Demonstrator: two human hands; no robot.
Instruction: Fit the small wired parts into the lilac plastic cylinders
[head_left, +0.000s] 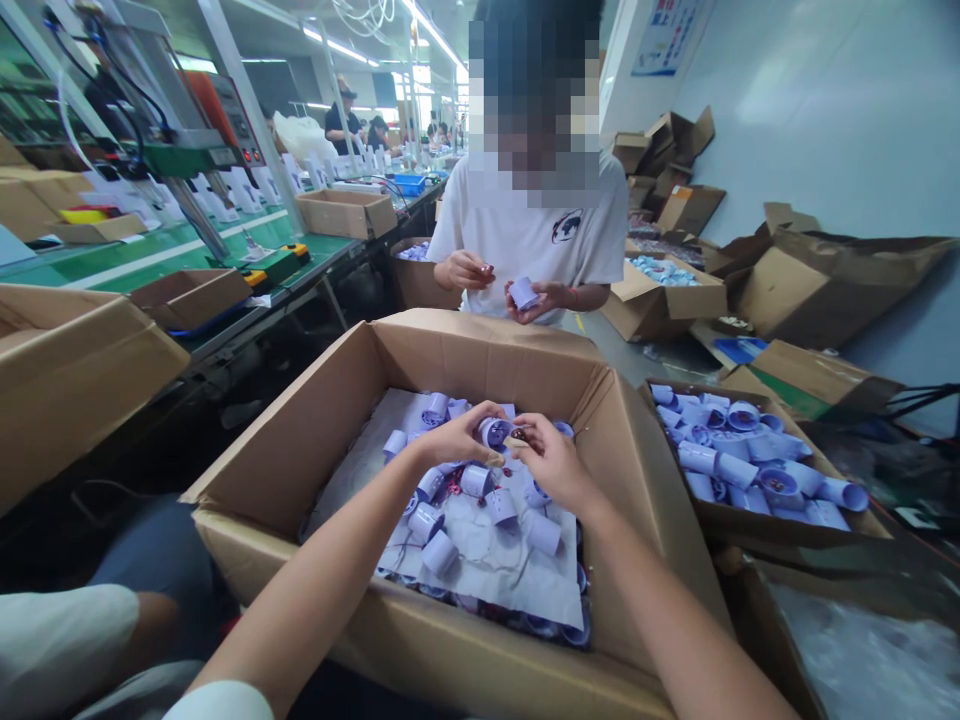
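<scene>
Over a large cardboard box [300, 430], my left hand [463, 437] is wrapped round a lavender plastic cylinder [493, 433] whose open end faces my right hand. The fingers of my right hand [553, 462] pinch a small dark, shiny part [518, 435] close beside that opening; its exact kind is too small to tell. Below both hands, several loose lavender cylinders [424, 522] lie on a whitish sheet [480, 550] inside the box. Small pink-red pieces [455, 487] are scattered among them. More cylinders show under the sheet's near edge.
Across the box a co-worker [525, 235] holds another lavender cylinder [523, 293] and a small reddish part. A carton of cylinders [750, 465] stands at the right. On the left run a green workbench [255, 235], a press machine [161, 110] and an open carton [82, 370].
</scene>
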